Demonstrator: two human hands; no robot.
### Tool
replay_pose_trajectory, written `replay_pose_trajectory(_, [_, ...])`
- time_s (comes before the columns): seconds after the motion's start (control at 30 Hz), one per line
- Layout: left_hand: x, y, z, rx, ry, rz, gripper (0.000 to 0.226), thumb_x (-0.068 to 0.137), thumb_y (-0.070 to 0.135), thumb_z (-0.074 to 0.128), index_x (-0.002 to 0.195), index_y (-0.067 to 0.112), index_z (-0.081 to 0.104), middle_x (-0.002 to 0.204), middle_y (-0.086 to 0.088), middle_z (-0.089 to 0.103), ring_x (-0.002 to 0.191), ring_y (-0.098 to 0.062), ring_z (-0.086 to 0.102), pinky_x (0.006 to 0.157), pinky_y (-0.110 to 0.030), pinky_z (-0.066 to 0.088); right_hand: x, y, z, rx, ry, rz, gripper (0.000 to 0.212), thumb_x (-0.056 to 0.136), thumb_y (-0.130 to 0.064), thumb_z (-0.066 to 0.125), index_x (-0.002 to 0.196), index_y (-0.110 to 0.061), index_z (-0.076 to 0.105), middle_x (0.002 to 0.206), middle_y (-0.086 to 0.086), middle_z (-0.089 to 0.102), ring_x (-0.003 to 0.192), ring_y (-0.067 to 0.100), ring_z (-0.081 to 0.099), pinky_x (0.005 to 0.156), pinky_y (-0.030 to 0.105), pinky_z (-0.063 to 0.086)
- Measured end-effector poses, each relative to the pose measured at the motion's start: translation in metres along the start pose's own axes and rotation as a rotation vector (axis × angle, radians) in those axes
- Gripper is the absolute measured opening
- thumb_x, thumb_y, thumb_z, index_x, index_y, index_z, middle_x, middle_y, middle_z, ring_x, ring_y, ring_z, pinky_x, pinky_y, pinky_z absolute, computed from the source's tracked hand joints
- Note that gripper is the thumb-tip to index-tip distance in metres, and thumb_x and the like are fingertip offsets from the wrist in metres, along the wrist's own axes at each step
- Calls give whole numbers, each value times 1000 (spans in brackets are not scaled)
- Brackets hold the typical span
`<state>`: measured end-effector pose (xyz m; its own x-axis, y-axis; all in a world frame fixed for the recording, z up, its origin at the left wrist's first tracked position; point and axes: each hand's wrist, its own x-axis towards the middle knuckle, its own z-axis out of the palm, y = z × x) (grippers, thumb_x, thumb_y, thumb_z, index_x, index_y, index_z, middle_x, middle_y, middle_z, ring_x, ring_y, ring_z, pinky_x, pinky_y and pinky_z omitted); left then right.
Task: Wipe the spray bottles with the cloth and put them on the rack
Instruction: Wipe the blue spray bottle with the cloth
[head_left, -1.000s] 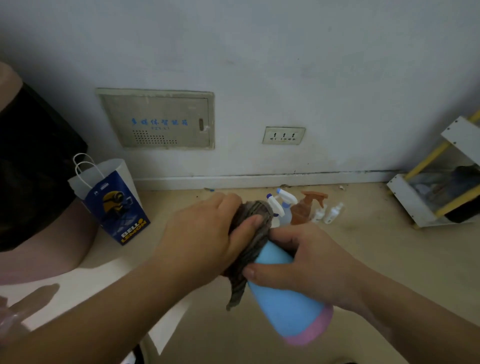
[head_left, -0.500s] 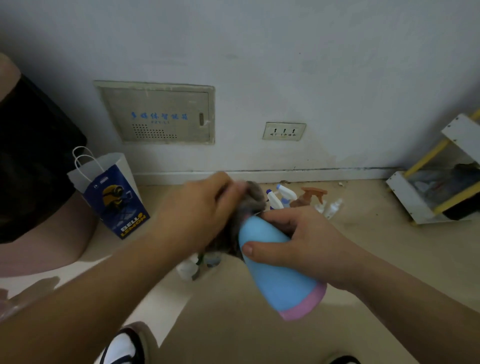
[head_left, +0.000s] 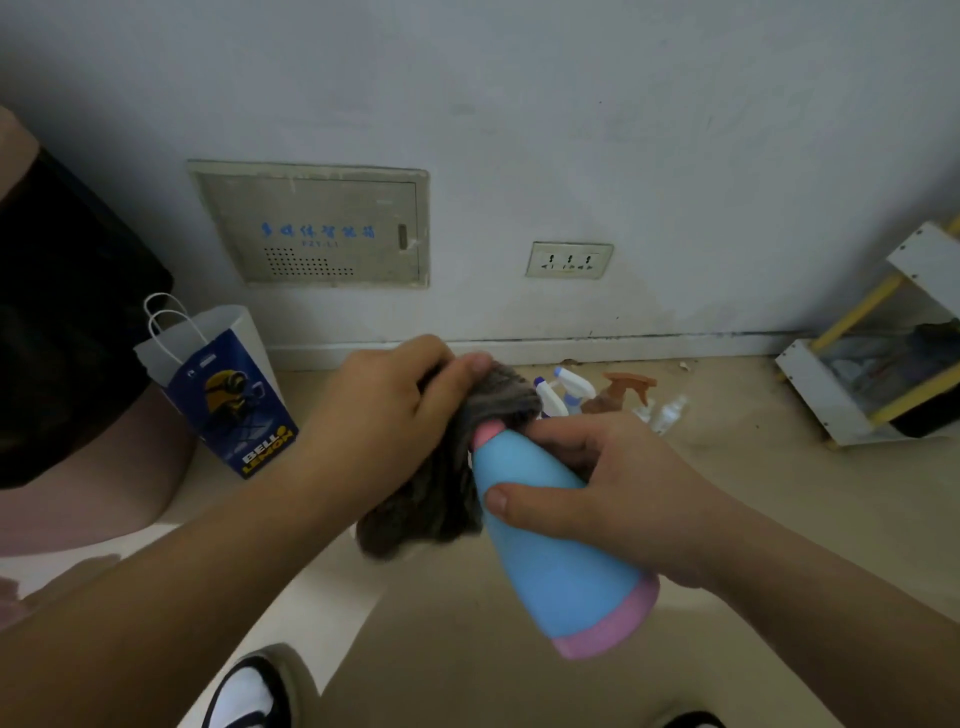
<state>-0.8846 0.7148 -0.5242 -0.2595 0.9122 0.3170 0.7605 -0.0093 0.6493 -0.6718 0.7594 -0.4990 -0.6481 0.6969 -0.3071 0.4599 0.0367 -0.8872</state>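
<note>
One "BELL LEMON" bag (head_left: 223, 395) left of cloth (head_left: 436, 493)

I see a pale, scuffed wall (head_left: 675, 130) carrying a metal access panel (head_left: 311, 223) and a socket (head_left: 569, 260), above a dimly lit beige floor (head_left: 779, 493).

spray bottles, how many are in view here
6. A blue bottle in the right hand; five on the floor behind it: two white-topped ones, a brown one, two small clear ones. More may be hidden behind the cloth.
</note>
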Motion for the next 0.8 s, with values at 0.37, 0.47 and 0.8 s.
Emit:
replay_pose_trajectory(0.37, [15,-17,-31,34,286,-147,40,108,40,43,76,18,55,67,5,55,62,1,53,54,-9,35,0,3,-10,16,107,30,36,79,-20,89,110,-32,75,97,-11,79,86,11,78,79,39,66])
replay_pose_trajectory(0.47, [19,-20,-33,-84,312,-266,50,109,40,44,66,15,46,62,0,48,53,-4,41,50,-11,34,0,1,-7,-13,63,-18,39,79,-16,88,111,-32,74,99,-14,78,88,7,76,76,28,64])
replay_pose_trajectory(0.8, [14,-6,-21,-527,69,-492,75,89,73,56,96,-2,58,88,-23,63,77,-33,64,84,-56,57,0,2,-6,-122,87,-114,37,77,-17,89,106,-35,74,98,-14,76,86,5,74,76,30,64])
